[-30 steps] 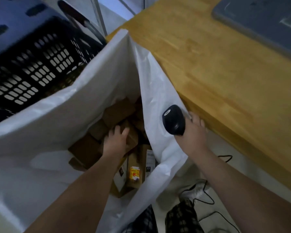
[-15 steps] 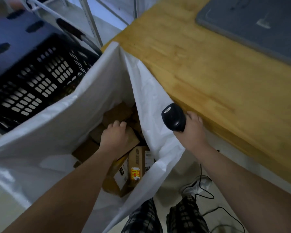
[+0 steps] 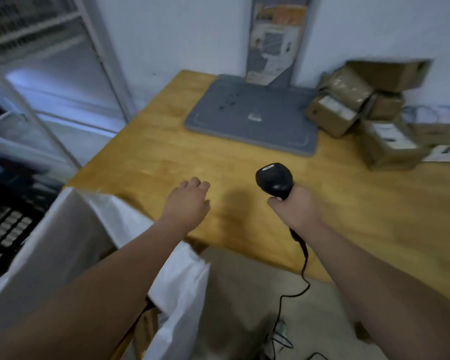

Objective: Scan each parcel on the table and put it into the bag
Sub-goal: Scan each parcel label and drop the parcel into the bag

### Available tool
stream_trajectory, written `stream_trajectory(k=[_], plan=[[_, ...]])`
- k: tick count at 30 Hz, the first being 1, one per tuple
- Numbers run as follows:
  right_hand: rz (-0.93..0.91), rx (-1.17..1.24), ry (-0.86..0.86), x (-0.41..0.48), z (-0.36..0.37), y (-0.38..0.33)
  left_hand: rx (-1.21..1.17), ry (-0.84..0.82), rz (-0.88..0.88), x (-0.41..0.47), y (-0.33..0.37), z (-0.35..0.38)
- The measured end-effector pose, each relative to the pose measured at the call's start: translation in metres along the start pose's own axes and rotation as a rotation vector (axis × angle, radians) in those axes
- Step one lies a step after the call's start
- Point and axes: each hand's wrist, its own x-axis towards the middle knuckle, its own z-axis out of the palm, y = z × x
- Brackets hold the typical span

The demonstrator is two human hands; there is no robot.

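Observation:
My left hand (image 3: 187, 201) hovers over the wooden table (image 3: 166, 152) with loosely curled fingers and holds nothing. My right hand (image 3: 294, 209) grips a black corded barcode scanner (image 3: 274, 179), its head pointing away from me. A pile of brown cardboard parcels (image 3: 369, 110) with white labels sits at the table's far right, well beyond both hands. The white bag (image 3: 70, 245) stands open at the table's left edge, below my left forearm, with a brown box partly visible inside near the bottom.
A grey mat (image 3: 255, 118) lies at the back of the table under an upright board. A black perforated crate (image 3: 5, 224) stands left of the bag, with metal shelving (image 3: 37, 74) behind. The scanner's cable (image 3: 304, 268) hangs toward the floor.
My left hand has come up out of the bag, empty, and now hovers over the table. My view has lifted from the bag to the table. The scanner has moved over the tabletop.

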Motion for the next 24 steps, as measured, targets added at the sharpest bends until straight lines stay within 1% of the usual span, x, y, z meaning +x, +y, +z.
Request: stream_trajectory(k=[4, 6, 11, 18, 22, 24], plan=[[0.085, 0.034, 0.128, 0.035, -0.076, 0.03, -0.011, 0.039, 0.124, 0.063, 0.077, -0.019], [0.098, 0.044, 0.17, 0.053, -0.11, 0.043, -0.022, 0.053, 0.17, 0.091, 0.112, -0.025], [0.127, -0.014, 0.231, 0.089, -0.176, 0.083, -0.081, 0.065, 0.225, 0.144, 0.179, -0.032], [0.189, -0.093, 0.29, 0.133, -0.217, 0.145, -0.111, -0.018, 0.269, 0.191, 0.242, -0.012], [0.185, -0.014, 0.357, 0.164, -0.235, 0.17, -0.136, -0.067, 0.303, 0.224, 0.261, -0.007], [0.193, -0.045, 0.395, 0.177, -0.242, 0.183, -0.163, -0.1, 0.308, 0.241, 0.27, -0.007]])
